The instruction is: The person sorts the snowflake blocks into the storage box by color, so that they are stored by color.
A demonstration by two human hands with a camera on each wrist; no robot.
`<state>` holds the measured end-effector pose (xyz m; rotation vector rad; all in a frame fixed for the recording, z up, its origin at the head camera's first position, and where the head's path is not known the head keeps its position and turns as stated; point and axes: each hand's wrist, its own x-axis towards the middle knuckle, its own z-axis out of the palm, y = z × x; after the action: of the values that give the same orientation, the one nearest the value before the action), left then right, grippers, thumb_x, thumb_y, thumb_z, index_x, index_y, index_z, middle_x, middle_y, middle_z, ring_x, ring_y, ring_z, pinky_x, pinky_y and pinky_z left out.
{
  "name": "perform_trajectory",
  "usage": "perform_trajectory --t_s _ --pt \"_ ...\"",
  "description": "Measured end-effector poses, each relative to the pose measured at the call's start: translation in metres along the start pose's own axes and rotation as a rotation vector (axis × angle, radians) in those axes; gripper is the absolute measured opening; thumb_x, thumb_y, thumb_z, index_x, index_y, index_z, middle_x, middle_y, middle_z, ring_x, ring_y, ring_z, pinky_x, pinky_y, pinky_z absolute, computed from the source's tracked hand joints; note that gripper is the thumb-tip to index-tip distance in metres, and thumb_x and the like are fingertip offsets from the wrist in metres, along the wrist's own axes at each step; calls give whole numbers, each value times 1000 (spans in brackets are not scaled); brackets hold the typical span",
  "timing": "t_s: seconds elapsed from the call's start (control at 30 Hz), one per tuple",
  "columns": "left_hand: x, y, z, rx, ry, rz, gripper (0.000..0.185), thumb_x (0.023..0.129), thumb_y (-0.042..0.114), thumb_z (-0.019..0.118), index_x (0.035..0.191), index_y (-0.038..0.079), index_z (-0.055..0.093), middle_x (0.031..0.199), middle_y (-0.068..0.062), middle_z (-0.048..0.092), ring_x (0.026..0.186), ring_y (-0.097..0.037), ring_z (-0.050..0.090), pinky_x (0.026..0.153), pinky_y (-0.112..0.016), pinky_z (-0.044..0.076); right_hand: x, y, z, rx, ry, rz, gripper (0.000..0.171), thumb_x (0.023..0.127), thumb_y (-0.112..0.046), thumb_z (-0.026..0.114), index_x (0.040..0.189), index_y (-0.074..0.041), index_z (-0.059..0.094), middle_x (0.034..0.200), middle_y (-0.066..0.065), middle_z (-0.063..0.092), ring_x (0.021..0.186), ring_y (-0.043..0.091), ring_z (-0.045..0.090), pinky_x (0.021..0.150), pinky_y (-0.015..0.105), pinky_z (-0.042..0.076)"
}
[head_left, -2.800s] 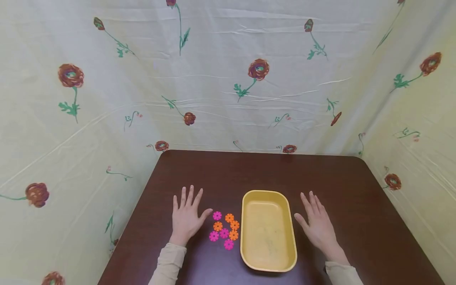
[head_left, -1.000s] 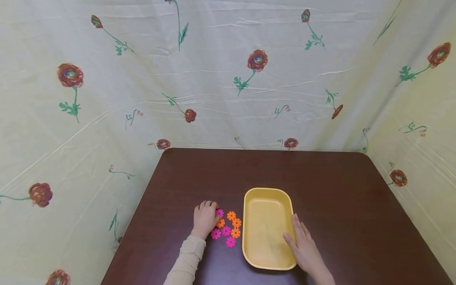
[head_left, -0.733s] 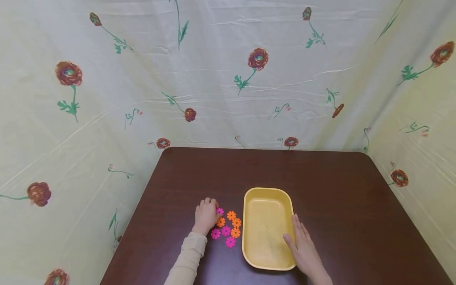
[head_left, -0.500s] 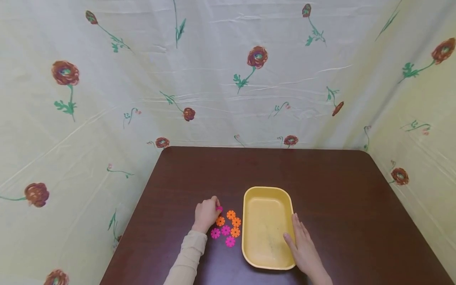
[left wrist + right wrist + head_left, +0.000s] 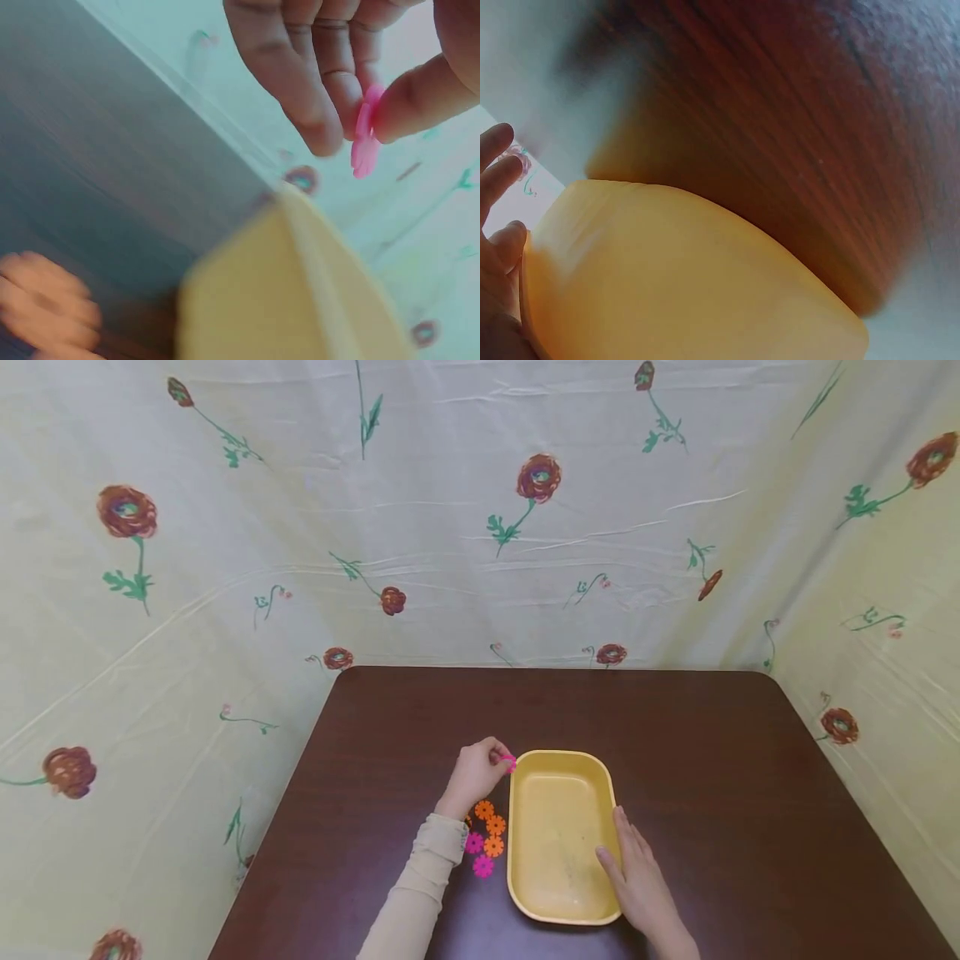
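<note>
Pinching pink flower disc [image 5: 510, 764], left hand [image 5: 476, 772] curled.

Dark brown wooden table [image 5: 675, 735] with rounded corners, pale flower-printed cloth [image 5: 450, 485] hung on three sides.

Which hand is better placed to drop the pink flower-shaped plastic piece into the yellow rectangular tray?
Left. The left hand pinches the pink flower-shaped plastic piece at the yellow rectangular tray rim; the right hand rests flat against its side.
</note>
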<state>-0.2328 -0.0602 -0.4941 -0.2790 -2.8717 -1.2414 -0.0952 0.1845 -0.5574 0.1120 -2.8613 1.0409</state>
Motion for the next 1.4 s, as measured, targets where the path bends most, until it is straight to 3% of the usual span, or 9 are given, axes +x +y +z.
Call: perform_trajectory --t_s 0.17,0.6,0.73,0.9,1.07,1.27,1.4 --pt "10 18 19 -183 -76 -38 7 86 10 62 89 4 58 69 -9 61 57 -21 63 49 -23 46 0 0 0 8 -6 16 62 96 -32 45 146 -7 17 149 15 22 130 43 26 97 62 25" --pt "19 51 78 -360 -154 -268 10 88 10 58 92 2 58 64 -6 66 54 -22 65 46 -24 46 0 -1 1 45 -12 38 63 95 -33 46 146 -12 17 149 12 22 131 40 25 97 61 26" --pt "20 50 96 -378 -107 -335 11 87 12 60 88 2 60 62 -4 64 49 -16 63 48 -27 49 0 0 2 52 -16 53 63 95 -35 46 147 -13 17 150 9 22 132 38 25 98 59 26" --pt "18 52 113 -393 -31 -391 10 85 11 61 79 3 62 59 -5 64 50 -18 64 46 -27 50 0 2 2 31 4 34 62 95 -32 47 146 -10 18 149 12 24 130 40 28 99 58 25" --pt "14 54 125 -314 -52 -404 18 88 13 57 73 7 66 54 -1 62 44 -12 58 42 -21 44 0 2 2 37 33 16 62 95 -29 49 145 -7 21 148 13 26 129 40 30 99 58 26" --pt "10 53 139 -57 -50 -374 34 84 21 60 51 13 63 41 6 51 40 -10 46 42 -23 34 -1 2 2 58 36 14 61 94 -28 50 145 -7 22 147 13 28 128 41 31 98 58 27" --pt "10 51 146 40 -19 -355 35 80 21 62 46 15 55 41 6 50 42 -13 46 43 -27 35 -1 3 2 57 36 15 62 94 -28 51 145 -8 22 147 13 29 128 41 31 98 58 28"
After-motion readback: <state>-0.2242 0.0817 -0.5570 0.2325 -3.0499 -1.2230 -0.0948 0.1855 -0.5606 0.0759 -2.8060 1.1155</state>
